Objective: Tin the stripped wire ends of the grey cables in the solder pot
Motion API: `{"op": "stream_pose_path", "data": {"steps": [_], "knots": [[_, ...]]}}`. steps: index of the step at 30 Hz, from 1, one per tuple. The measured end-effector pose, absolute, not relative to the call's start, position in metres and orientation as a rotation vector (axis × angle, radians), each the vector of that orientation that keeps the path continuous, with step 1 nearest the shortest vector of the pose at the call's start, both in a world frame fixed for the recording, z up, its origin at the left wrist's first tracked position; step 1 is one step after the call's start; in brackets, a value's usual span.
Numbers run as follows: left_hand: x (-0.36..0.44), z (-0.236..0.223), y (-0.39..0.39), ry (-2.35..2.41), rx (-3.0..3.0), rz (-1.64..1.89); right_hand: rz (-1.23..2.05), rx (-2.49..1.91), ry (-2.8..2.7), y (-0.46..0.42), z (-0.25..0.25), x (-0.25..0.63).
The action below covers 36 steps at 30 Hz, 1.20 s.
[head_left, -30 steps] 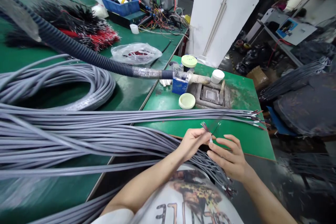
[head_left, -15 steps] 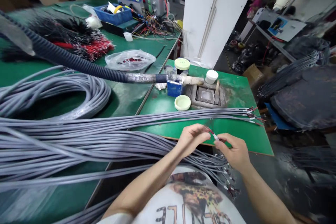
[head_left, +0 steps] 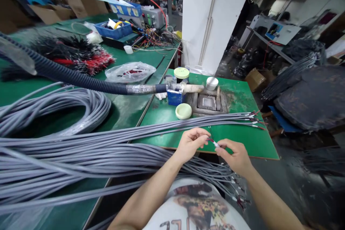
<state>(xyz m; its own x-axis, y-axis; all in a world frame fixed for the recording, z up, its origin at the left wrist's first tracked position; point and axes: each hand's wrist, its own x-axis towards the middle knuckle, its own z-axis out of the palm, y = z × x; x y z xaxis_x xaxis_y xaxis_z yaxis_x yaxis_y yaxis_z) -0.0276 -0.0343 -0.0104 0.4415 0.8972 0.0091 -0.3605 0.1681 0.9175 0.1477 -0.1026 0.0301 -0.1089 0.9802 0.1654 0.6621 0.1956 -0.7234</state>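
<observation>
Head view: the curled left hand (head_left: pixel 190 144) pinches thin reddish wires (head_left: pixel 211 139) and the right (head_left: pixel 236 155) their tubular white sleeve (head_left: pixel 216 144), over a glossy green tabletop (head_left: pixel 258 142) near smooth grey cables (head_left: pixel 151 154), a white pillar (head_left: pixel 198 21) beyond.

A dark corrugated hose (head_left: pixel 88 81) spans the left section of the green bench (head_left: pixel 256 143) in front of me and passes over a small blue box (head_left: pixel 175 98). Beyond the hose lies a clear plastic bag (head_left: pixel 147 70) with red contents. Further back, I note a blue bin (head_left: pixel 115 33) containing a yellow ring (head_left: pixel 118 24); a grey control box (head_left: pixel 159 18) stands behind it. A white column (head_left: pixel 196 25) rises past the bench; cardboard boxes (head_left: pixel 83 3) stand far left
</observation>
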Motion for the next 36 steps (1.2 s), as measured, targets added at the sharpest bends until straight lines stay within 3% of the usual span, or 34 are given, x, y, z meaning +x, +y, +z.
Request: {"op": "stream_pose_path", "data": {"steps": [7,20,36], "knots": [[-0.014,-0.004,-0.042,0.714,1.103,1.046,1.036,-1.509,-1.616,-0.083,0.033,0.147],[-0.003,-0.024,-0.041,0.792,1.028,1.166,0.784,-1.336,-1.542,-0.069,0.037,0.139],[0.054,-0.017,-0.041,0.859,1.06,1.226,0.708,-1.208,-1.398,-0.081,0.015,0.196]]}}
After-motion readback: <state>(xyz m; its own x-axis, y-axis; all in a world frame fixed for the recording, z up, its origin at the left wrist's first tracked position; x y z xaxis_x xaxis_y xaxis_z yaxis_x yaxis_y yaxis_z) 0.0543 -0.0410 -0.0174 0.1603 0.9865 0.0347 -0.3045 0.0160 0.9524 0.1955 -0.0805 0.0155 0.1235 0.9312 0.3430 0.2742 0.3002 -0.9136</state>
